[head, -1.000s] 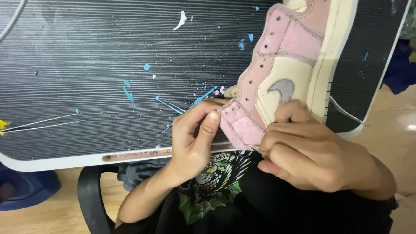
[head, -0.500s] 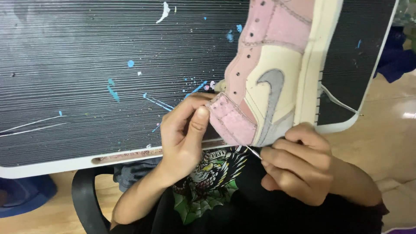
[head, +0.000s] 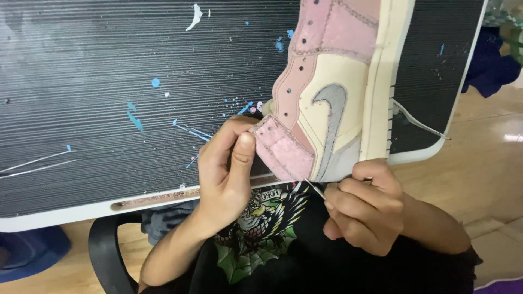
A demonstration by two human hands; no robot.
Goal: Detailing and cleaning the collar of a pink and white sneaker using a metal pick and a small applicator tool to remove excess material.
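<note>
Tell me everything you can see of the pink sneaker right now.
The pink sneaker is a high-top with pink suede-like panels, cream leather-like side, a grey curved emblem, punched holes and a cream sole with stitching along its edge. It is held sideways over the ribbed dark mat, toe out of frame. The left hand pinches the pink collar; the right hand sits under the heel, holding a thin needle at its bottom edge. A white thread trails from the sole.

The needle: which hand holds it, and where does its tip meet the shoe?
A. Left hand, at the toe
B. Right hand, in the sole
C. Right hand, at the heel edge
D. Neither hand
C: the right hand pinches the needle, whose tip meets the shoe at its heel edge.
</note>
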